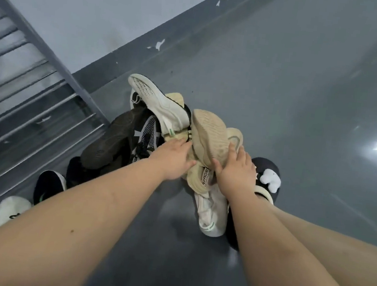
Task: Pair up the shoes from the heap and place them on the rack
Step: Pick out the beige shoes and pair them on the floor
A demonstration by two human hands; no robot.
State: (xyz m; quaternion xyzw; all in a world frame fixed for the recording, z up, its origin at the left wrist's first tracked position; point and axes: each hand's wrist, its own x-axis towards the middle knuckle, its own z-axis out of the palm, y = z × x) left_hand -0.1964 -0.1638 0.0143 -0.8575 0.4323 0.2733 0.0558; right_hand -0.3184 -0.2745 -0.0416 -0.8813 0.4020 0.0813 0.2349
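Note:
A heap of shoes lies on the grey floor. On top, a beige sneaker lies sole up. My right hand grips its heel end, thumb on one side and fingers over the other. My left hand reaches into the heap beside it, its fingers on a second beige sneaker; its grip is partly hidden. A white sneaker lies sole up at the far end. Another white sneaker lies under my right wrist. A dark olive shoe and a black-and-white sneaker lie at the left.
The metal shoe rack stands at the left against the pale wall. A black slipper with a white plush figure lies right of the heap. More black and white fluffy slippers lie at the lower left, by the rack. Bare glossy floor stretches to the right.

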